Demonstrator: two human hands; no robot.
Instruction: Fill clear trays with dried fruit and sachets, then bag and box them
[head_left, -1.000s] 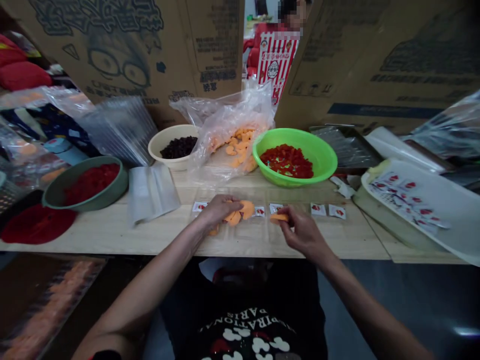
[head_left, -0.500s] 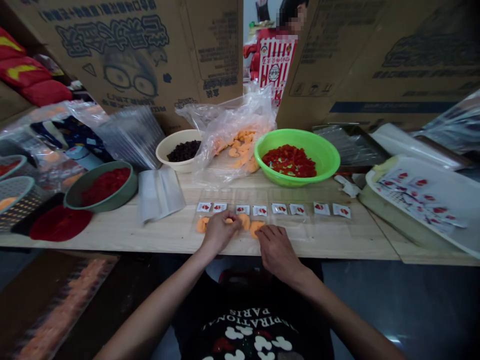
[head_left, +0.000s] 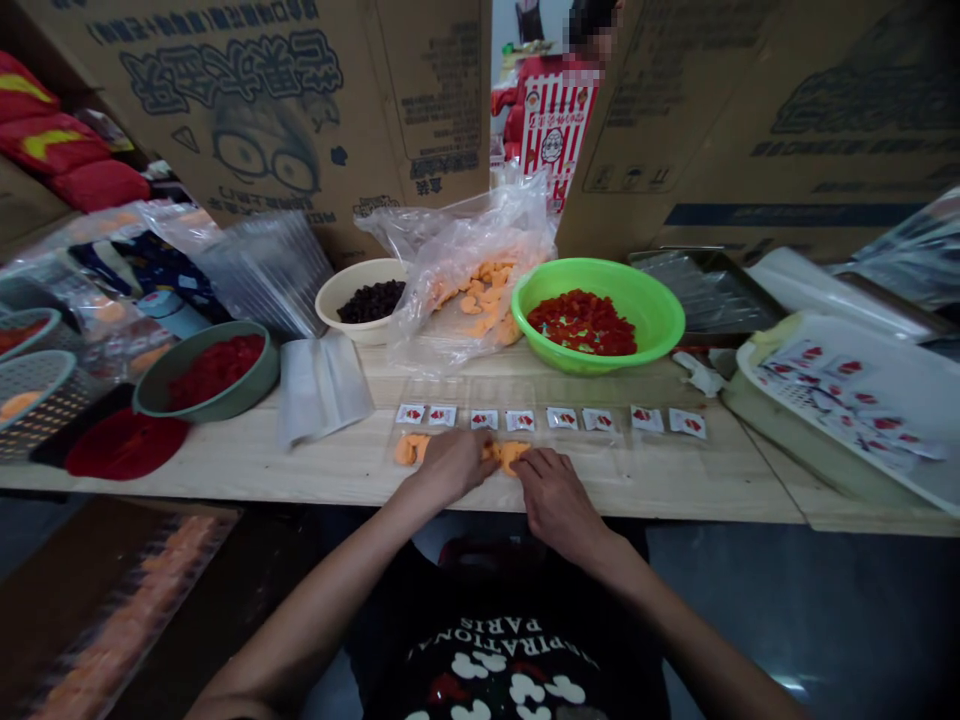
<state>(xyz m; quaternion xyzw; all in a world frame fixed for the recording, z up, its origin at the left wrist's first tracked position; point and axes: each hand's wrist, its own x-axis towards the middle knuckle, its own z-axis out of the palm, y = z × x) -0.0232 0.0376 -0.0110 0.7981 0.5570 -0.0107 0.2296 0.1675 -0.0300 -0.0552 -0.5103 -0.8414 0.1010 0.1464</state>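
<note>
My left hand [head_left: 459, 465] has its fingers closed at an orange candy piece, which they partly hide. Just to its right, my right hand [head_left: 551, 488] pinches the edge of another orange candy piece [head_left: 513, 457]. Both pieces lie in a clear plastic tray [head_left: 501, 392] on the table. More orange candy [head_left: 409, 449] sits in the clear tray left of my left hand. Above the hands runs a row of small white sachets with red print [head_left: 520, 421], in pairs across several clear trays.
Behind the trays stand a green basin [head_left: 660, 335] of red pieces, a plastic bag [head_left: 420, 320] of orange candy and a cream bowl [head_left: 330, 318] of dark pieces. A grey-green bowl [head_left: 150, 395] is left; a white bin [head_left: 757, 400] of sachets is right. Cardboard boxes [head_left: 420, 100] wall the back.
My left hand has moved slightly right and down, closer to my right hand. My right hand stays almost in place at the orange candy piece. The view has shifted slightly.
</note>
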